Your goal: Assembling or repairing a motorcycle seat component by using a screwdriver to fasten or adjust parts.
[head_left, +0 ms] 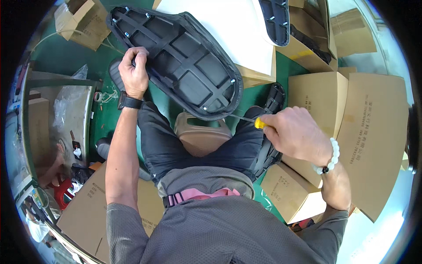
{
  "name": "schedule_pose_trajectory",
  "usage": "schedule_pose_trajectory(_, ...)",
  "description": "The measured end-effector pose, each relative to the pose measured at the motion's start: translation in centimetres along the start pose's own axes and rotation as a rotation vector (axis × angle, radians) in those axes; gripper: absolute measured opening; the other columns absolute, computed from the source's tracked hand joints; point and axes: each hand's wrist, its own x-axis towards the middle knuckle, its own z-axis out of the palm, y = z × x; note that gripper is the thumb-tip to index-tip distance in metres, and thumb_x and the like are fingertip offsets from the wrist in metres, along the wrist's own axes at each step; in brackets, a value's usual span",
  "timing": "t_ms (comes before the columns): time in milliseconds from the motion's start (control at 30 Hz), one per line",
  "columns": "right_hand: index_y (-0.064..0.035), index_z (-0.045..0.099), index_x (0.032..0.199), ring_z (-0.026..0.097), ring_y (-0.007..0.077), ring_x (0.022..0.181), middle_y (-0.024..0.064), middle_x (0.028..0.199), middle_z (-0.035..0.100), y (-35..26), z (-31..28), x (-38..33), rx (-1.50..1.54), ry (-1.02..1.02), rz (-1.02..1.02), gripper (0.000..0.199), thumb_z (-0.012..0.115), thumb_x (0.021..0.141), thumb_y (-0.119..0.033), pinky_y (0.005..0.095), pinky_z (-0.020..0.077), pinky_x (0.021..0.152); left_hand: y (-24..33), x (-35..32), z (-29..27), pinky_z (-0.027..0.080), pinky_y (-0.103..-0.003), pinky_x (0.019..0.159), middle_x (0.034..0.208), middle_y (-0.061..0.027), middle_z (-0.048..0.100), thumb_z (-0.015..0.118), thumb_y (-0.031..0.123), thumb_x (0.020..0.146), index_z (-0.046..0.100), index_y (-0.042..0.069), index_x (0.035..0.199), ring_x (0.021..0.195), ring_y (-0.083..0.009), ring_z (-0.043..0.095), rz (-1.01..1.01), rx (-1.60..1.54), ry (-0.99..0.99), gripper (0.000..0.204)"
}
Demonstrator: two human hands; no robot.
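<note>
The seat [184,57] lies underside up across the person's knees, its left edge gripped by the left hand [134,72], while the right hand [292,134] is closed around a yellow-handled screwdriver [257,122] pointed at the near rim. If the tip slips off, it could jab a thigh or gouge the cover. The tip's contact point is hard to make out.
</note>
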Motion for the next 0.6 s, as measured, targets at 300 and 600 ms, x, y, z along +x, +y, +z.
schedule_pose_trajectory(300, -0.0096, 0.078, 0.097, 0.064, 0.0379, 0.067, 0.0174, 0.072, 0.067, 0.0, -1.8, 2.7, -0.100, 0.033, -0.072, 0.018, 0.066, 0.087, -0.018, 0.0487, 0.0498, 0.067, -0.3, -0.1, 0.7, 0.048, -0.030, 0.077, 0.084, -0.0084, 0.068, 0.055, 0.011, 0.093, 0.067, -0.002, 0.086, 0.080, -0.0182, 0.062, 0.028, 0.018, 0.037, 0.020)
schedule_pose_trajectory(600, -0.0098, 0.068, 0.115, 0.065, 0.0284, 0.057, 0.0086, 0.073, 0.062, -1.3, 7.9, -2.6, -0.039, 0.255, 0.099, 0.025, 0.067, 0.093, -0.024, 0.0426, 0.0485, 0.050, 0.3, -0.4, 0.7, 0.049, -0.031, 0.084, 0.090, -0.0101, 0.070, 0.050, 0.010, 0.096, 0.067, -0.006, 0.086, 0.087, -0.0182, 0.064, 0.024, 0.016, 0.065, 0.025)
